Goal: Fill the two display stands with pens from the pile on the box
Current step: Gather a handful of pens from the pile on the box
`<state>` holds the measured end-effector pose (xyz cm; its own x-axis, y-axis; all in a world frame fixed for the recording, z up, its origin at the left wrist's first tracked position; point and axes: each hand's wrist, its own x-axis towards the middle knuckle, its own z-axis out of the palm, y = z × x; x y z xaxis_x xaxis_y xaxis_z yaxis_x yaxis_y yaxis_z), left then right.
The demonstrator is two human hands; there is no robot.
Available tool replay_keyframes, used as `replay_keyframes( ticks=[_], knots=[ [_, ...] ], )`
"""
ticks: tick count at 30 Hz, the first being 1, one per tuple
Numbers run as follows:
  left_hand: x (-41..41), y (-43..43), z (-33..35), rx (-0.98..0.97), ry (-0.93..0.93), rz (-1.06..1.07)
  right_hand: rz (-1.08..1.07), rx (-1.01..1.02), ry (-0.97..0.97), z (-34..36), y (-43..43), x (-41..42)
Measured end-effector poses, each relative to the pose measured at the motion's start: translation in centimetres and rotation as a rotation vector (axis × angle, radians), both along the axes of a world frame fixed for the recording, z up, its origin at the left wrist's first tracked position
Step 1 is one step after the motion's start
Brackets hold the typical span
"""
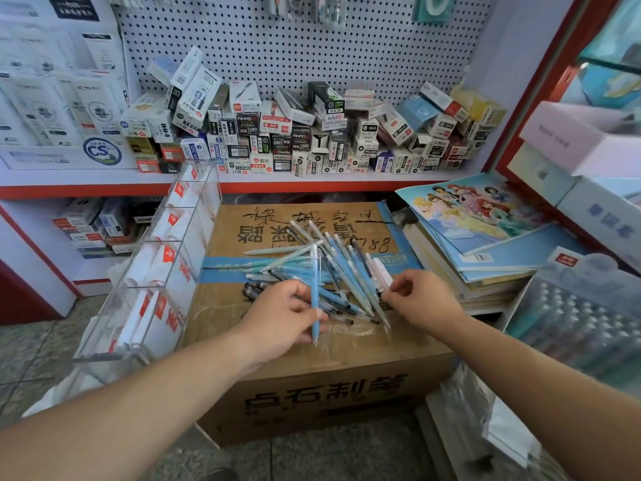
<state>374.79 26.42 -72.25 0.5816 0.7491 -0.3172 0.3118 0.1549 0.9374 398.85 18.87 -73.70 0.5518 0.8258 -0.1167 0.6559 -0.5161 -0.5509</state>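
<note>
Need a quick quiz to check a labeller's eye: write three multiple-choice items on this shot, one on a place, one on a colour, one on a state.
1. Where does the loose pile of pens lie?
A. On the brown cardboard box
B. Inside the clear stand
C. On the stacked books

2. What colour is the slim plastic pen in the left hand?
A. Red
B. Light blue
C. Black

3. What is the left hand doing?
A. Lying flat on the box
B. Hanging empty above the floor
C. Gripping one pen, fingers curled round it

Key: 1 A, the pens are spread over the box's taped top; 2 B, its barrel is pale blue; 3 C, fingers and thumb close round the barrel.
</note>
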Motion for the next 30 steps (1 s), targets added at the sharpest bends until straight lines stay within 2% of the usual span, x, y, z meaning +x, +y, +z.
replay_keyframes(
  ticks=[11,17,19,21,24,27,30],
  knots=[
    [0.1,0.4,-0.6,0.043,0.046,-0.01,0.138,-0.149,-0.078,-0.3,0.8,-1.3],
    [0.2,0.4,-0.8,0.012,0.057,-0.034,0.091,-0.187,-0.048,-0.4,0.9,-1.2],
    [0.3,0.3,-0.7,-0.011,0.036,-0.043,0.038,-0.124,0.012,0.1,0.5,-1.2],
    [0.4,0.2,-0.5,-0.047,0.001,-0.044,0.007,0.017,0.157,0.9,-0.1,-1.9],
    [0.9,0.1,-0.2,-0.171,-0.09,0.018,0.117,0.147,0.406,2.3,-0.7,-4.3],
    [1.3,0.0,0.0,-0.214,-0.141,0.05,0.233,0.177,0.409,2.2,-0.9,-6.6],
    [1.2,0.2,-0.1,-0.212,-0.148,0.07,0.241,0.224,0.394,1.5,-0.9,-7.6]
  ],
)
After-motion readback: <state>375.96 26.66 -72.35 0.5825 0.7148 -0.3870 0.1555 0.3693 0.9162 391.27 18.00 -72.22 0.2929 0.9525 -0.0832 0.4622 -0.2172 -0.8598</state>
